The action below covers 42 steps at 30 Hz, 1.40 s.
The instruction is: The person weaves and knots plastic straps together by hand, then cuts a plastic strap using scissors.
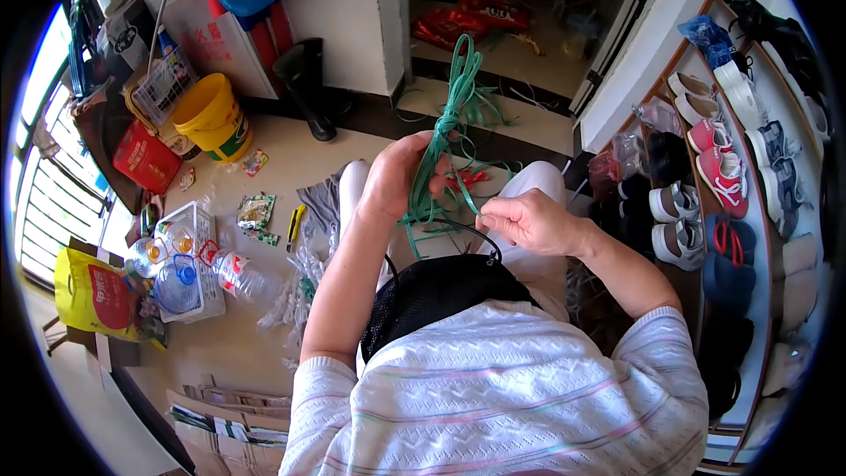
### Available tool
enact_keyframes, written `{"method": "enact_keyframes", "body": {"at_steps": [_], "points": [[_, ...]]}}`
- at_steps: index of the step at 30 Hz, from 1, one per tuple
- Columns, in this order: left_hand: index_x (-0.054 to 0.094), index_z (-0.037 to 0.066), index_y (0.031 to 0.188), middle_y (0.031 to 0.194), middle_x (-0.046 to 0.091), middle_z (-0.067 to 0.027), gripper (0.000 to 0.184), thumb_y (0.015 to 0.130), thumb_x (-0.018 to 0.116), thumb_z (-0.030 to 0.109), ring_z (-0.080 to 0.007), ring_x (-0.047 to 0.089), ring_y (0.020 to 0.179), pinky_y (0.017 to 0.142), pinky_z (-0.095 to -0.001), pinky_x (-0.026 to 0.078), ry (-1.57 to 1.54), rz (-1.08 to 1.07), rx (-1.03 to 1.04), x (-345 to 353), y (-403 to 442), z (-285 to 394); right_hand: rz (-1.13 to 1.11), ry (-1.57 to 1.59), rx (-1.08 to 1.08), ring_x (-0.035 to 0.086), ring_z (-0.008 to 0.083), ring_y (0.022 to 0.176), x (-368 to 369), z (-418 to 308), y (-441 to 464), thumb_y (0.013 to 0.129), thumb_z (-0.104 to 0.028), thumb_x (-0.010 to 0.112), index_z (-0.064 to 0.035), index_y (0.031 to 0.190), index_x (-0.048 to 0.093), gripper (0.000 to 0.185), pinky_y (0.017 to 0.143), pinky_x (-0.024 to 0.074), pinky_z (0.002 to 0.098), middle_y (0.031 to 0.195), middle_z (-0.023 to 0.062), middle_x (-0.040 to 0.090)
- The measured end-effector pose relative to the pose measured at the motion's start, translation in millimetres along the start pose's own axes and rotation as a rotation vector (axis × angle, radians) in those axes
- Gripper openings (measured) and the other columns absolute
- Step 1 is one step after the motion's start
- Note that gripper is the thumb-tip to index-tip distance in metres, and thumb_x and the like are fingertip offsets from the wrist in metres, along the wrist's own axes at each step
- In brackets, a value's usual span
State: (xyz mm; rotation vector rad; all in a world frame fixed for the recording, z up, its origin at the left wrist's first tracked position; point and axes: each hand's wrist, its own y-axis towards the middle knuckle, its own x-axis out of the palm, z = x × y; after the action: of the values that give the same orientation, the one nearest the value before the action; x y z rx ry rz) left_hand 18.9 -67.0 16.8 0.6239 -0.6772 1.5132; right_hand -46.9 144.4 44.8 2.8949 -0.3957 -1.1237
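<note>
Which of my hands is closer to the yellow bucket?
Left. The left hand, gripping the green cord bundle, is to the right of the yellow bucket; the right hand, pinching a strand, is farther right.

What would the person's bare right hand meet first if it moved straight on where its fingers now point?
Past the thin green strand that it pinches, the right hand would probably first meet the knotted bundle of green, plastic-looking strips, though depth is unclear.

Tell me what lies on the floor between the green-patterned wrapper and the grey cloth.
In the head view, a slim yellow-and-black tool lies between the green-patterned wrapper and the grey cloth.
</note>
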Motion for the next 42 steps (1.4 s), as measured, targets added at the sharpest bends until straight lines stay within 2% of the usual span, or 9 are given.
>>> {"method": "enact_keyframes", "body": {"at_steps": [7, 10, 14, 18, 26, 30, 34, 38, 42], "points": [[0.057, 0.000, 0.102, 0.068, 0.055, -0.0045, 0.025, 0.091, 0.051, 0.021, -0.0125, 0.051, 0.049, 0.045, -0.0233, 0.041, 0.132, -0.054, 0.090, -5.6, 3.7, -13.2, 0.009, 0.008, -0.222, 0.058, 0.0214, 0.062, -6.0, -6.6, 15.5, 0.087, -0.014, 0.055, -0.0013, 0.080, 0.060, 0.016, 0.056, 0.0448, 0.0297, 0.071, 0.0098, 0.060], [0.057, 0.000, 0.101, 0.069, 0.055, -0.0042, 0.025, 0.091, 0.052, 0.022, -0.0121, 0.052, 0.049, 0.045, -0.0231, 0.041, 0.128, -0.044, 0.092, -4.1, 1.2, -13.9, 0.101, -0.095, -0.233, 0.055, 0.0166, 0.059, -19.3, -15.5, 15.6, 0.085, -0.011, 0.058, -0.0015, 0.079, 0.060, 0.012, 0.055, 0.0438, 0.0273, 0.070, 0.0062, 0.059], [0.057, 0.000, 0.100, 0.070, 0.056, -0.0043, 0.024, 0.091, 0.050, 0.021, -0.0122, 0.051, 0.049, 0.045, -0.0231, 0.041, 0.085, -0.052, 0.076, -2.7, 0.7, -13.6, 0.232, 0.122, -0.096, 0.050, 0.0058, 0.064, -28.9, -14.0, 4.7, 0.083, -0.009, 0.064, -0.0043, 0.079, 0.057, 0.009, 0.059, 0.0425, 0.0211, 0.068, -0.0018, 0.055], [0.057, -0.001, 0.099, 0.072, 0.056, -0.0057, 0.024, 0.092, 0.049, 0.021, -0.0121, 0.050, 0.050, 0.046, -0.0232, 0.042, 0.065, -0.065, 0.032, 7.7, 0.4, -15.9, 0.309, 0.410, -0.180, 0.052, 0.0110, 0.064, -23.8, 5.8, 9.8, 0.083, -0.009, 0.062, -0.0085, 0.076, 0.039, 0.024, 0.059, 0.0428, 0.0228, 0.074, 0.0019, 0.052], [0.057, -0.002, 0.096, 0.079, 0.059, -0.0098, 0.025, 0.092, 0.049, 0.021, -0.0106, 0.052, 0.054, 0.046, -0.0214, 0.041, 0.094, -0.165, 0.039, 12.9, -3.5, -15.7, 0.262, 1.285, -0.065, 0.054, 0.0127, 0.058, -15.3, 7.2, 24.8, 0.085, -0.009, 0.060, -0.0059, 0.089, 0.049, 0.012, 0.053, 0.0440, 0.0239, 0.064, -0.0005, 0.048], [0.057, -0.002, 0.095, 0.080, 0.060, -0.0097, 0.024, 0.091, 0.051, 0.021, -0.0115, 0.056, 0.059, 0.049, -0.0219, 0.045, 0.128, -0.026, 0.107, 14.9, -4.9, -19.3, 0.334, 0.723, -0.178, 0.058, 0.0096, 0.067, 1.8, -2.4, 21.7, 0.088, -0.008, 0.056, -0.0021, 0.104, 0.054, 0.017, 0.062, 0.0478, 0.0213, 0.074, 0.0009, 0.056], [0.058, -0.002, 0.094, 0.080, 0.061, -0.0080, 0.022, 0.090, 0.053, 0.019, -0.0121, 0.057, 0.061, 0.053, -0.0232, 0.048, 0.066, 0.025, 0.172, 24.3, -1.5, -25.5, 0.426, 0.012, -0.303, 0.060, 0.0132, 0.068, 5.8, -16.4, 20.1, 0.080, -0.005, 0.064, -0.0042, 0.096, 0.061, 0.016, 0.061, 0.0478, 0.0241, 0.079, 0.0045, 0.060], [0.058, -0.002, 0.095, 0.081, 0.061, -0.0068, 0.021, 0.090, 0.054, 0.018, -0.0114, 0.056, 0.060, 0.053, -0.0226, 0.047, 0.089, 0.042, 0.231, 23.4, 0.1, -28.1, 0.469, -0.221, -0.347, 0.059, 0.0206, 0.062, 1.6, -22.2, 18.3, 0.075, -0.004, 0.068, -0.0070, 0.088, 0.062, 0.014, 0.056, 0.0473, 0.0268, 0.075, 0.0075, 0.060], [0.057, -0.001, 0.104, 0.082, 0.061, -0.0054, 0.024, 0.089, 0.054, 0.018, -0.0101, 0.055, 0.060, 0.052, -0.0223, 0.046, 0.181, 0.082, 0.268, 25.1, -2.3, -31.4, 0.431, -0.098, -0.273, 0.057, 0.0134, 0.060, -2.2, -20.7, 14.7, 0.079, -0.006, 0.066, -0.0041, 0.083, 0.059, 0.009, 0.053, 0.0450, 0.0242, 0.071, 0.0044, 0.058]]}}
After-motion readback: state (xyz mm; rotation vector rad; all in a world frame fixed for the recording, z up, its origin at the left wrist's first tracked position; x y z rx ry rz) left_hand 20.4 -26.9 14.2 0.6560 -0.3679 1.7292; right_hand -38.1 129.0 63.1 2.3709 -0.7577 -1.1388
